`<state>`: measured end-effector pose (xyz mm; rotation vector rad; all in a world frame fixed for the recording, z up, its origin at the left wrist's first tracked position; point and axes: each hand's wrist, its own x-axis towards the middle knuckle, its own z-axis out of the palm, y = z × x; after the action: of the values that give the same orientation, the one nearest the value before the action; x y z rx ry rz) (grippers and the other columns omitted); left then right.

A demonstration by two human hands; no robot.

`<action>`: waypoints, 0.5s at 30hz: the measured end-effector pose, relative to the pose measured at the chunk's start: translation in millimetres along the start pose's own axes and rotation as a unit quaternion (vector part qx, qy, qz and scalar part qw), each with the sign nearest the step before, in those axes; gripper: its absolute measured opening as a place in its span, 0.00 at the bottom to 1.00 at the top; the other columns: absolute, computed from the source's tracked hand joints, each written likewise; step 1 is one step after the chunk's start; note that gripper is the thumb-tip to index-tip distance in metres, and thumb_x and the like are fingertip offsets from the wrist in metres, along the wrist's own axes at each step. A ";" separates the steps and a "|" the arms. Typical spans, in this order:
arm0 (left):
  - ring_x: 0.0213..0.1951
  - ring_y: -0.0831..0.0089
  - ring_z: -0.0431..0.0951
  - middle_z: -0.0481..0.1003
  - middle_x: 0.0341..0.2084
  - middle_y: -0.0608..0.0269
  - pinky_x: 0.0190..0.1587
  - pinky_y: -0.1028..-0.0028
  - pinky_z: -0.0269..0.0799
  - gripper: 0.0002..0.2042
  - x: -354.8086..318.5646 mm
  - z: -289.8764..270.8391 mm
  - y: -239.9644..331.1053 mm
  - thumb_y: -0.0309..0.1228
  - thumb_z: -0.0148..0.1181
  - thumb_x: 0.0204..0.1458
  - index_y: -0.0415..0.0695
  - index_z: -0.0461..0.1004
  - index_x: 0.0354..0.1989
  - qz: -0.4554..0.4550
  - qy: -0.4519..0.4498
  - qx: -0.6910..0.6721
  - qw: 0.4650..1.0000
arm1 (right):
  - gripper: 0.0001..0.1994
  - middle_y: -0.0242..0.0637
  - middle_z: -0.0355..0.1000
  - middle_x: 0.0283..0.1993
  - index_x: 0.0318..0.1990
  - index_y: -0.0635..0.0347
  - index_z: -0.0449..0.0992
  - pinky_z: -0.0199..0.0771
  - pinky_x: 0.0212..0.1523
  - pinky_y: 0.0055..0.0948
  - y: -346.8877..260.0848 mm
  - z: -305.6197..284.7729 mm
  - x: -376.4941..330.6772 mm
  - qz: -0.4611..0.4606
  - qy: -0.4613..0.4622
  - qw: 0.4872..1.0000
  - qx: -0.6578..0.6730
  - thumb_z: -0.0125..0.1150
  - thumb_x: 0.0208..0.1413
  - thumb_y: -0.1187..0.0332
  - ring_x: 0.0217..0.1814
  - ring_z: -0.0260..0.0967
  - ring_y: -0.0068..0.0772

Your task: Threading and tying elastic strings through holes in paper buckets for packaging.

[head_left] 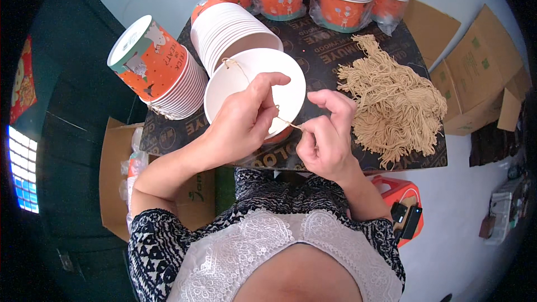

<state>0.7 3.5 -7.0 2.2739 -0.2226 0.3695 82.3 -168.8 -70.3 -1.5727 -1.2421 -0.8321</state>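
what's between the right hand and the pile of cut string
Nothing: in the head view only a bare strip of the dark board lies between the right hand and the pile of cut string.

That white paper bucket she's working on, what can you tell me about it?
The paper bucket is round and open at the top, plain white inside, with a sliver of orange outer wall showing at its lower edge. It stands mouth up on the dark board. A thin tan string is knotted at its far rim and runs across the opening. The left hand rests over its near rim, while the right hand pinches the string just outside it.
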 end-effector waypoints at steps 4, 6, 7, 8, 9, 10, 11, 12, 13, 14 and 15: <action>0.24 0.74 0.71 0.67 0.22 0.62 0.30 0.73 0.69 0.23 2.1 -2.7 0.5 0.13 0.52 0.51 0.39 0.63 0.56 -0.044 -0.004 -0.012 0.999 | 0.12 0.50 0.67 0.52 0.30 0.63 0.69 0.67 0.48 0.38 0.2 -0.9 0.5 0.003 -0.007 0.999 0.042 0.57 0.34 0.85 0.47 0.65 0.45; 0.24 0.74 0.72 0.67 0.22 0.62 0.30 0.73 0.70 0.22 2.9 -4.0 2.4 0.13 0.53 0.51 0.39 0.63 0.56 -0.050 -0.007 -0.011 0.999 | 0.11 0.53 0.67 0.54 0.31 0.64 0.69 0.70 0.39 0.32 1.0 -4.4 6.6 0.027 -0.044 0.991 0.122 0.57 0.39 0.86 0.38 0.67 0.35; 0.25 0.74 0.73 0.68 0.23 0.62 0.31 0.74 0.71 0.22 2.4 -4.3 4.9 0.13 0.53 0.51 0.39 0.63 0.56 -0.021 -0.002 -0.004 1.000 | 0.11 0.53 0.67 0.54 0.31 0.64 0.69 0.70 0.39 0.32 1.1 -5.2 7.5 0.027 -0.042 0.991 0.121 0.57 0.39 0.86 0.38 0.67 0.35; 0.26 0.74 0.75 0.69 0.23 0.62 0.32 0.74 0.72 0.22 1.8 -4.4 7.2 0.13 0.54 0.52 0.39 0.63 0.56 0.008 0.003 0.004 1.000 | 0.10 0.52 0.69 0.52 0.32 0.64 0.68 0.72 0.35 0.32 0.9 -5.5 8.4 0.057 -0.055 0.984 0.162 0.58 0.42 0.85 0.36 0.70 0.38; 0.26 0.74 0.75 0.69 0.23 0.62 0.32 0.74 0.72 0.22 0.6 -4.2 8.9 0.13 0.54 0.52 0.39 0.63 0.56 0.009 0.002 0.004 1.000 | 0.09 0.52 0.71 0.51 0.33 0.65 0.67 0.73 0.31 0.33 0.3 -5.7 9.3 0.088 -0.068 0.973 0.203 0.59 0.44 0.84 0.35 0.73 0.41; 0.27 0.74 0.77 0.71 0.24 0.61 0.33 0.74 0.74 0.22 -0.9 -4.0 10.5 0.13 0.54 0.52 0.39 0.63 0.56 0.016 -0.001 -0.001 1.000 | 0.09 0.52 0.71 0.51 0.33 0.65 0.67 0.73 0.31 0.33 -0.9 -6.7 10.6 0.087 -0.067 0.973 0.203 0.59 0.44 0.84 0.35 0.73 0.41; 0.29 0.73 0.79 0.73 0.26 0.60 0.35 0.74 0.75 0.22 -2.6 -3.5 11.8 0.14 0.55 0.52 0.39 0.63 0.56 0.023 -0.004 -0.007 1.000 | 0.09 0.52 0.72 0.50 0.33 0.65 0.67 0.73 0.29 0.32 -2.4 -8.0 12.0 0.093 -0.078 0.968 0.219 0.59 0.46 0.84 0.32 0.74 0.40; 0.29 0.73 0.79 0.73 0.26 0.60 0.35 0.74 0.75 0.22 -4.5 -3.2 13.1 0.14 0.55 0.52 0.39 0.63 0.56 0.023 -0.003 -0.006 1.000 | 0.08 0.51 0.73 0.49 0.34 0.66 0.67 0.73 0.27 0.32 -3.5 -8.2 13.2 0.099 -0.090 0.963 0.235 0.58 0.48 0.84 0.30 0.75 0.40; 0.30 0.73 0.80 0.74 0.27 0.60 0.36 0.74 0.76 0.22 -6.5 -2.7 14.2 0.13 0.55 0.52 0.39 0.63 0.56 0.036 0.002 0.000 0.999 | 0.08 0.51 0.73 0.49 0.34 0.66 0.67 0.73 0.27 0.32 -4.1 -7.5 13.8 0.098 -0.090 0.963 0.235 0.58 0.48 0.84 0.30 0.75 0.40; 0.31 0.72 0.80 0.75 0.28 0.59 0.38 0.74 0.77 0.22 -8.3 -2.3 15.2 0.13 0.56 0.52 0.39 0.63 0.56 0.048 0.008 0.005 0.999 | 0.08 0.51 0.73 0.48 0.34 0.66 0.67 0.73 0.27 0.31 -4.7 -6.5 14.4 0.093 -0.087 0.962 0.240 0.58 0.48 0.85 0.30 0.75 0.39; 0.31 0.71 0.81 0.76 0.29 0.58 0.39 0.74 0.78 0.23 -10.2 -2.7 16.9 0.12 0.57 0.51 0.39 0.64 0.56 0.053 0.008 0.001 0.999 | 0.09 0.50 0.74 0.47 0.35 0.65 0.67 0.73 0.26 0.31 -5.9 -6.1 14.8 0.089 -0.084 0.962 0.245 0.58 0.48 0.85 0.30 0.75 0.39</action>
<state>-14.1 -5.3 3.2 2.2665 -0.3364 0.4427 80.7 -169.4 -53.4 -1.3366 -1.2838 -0.2486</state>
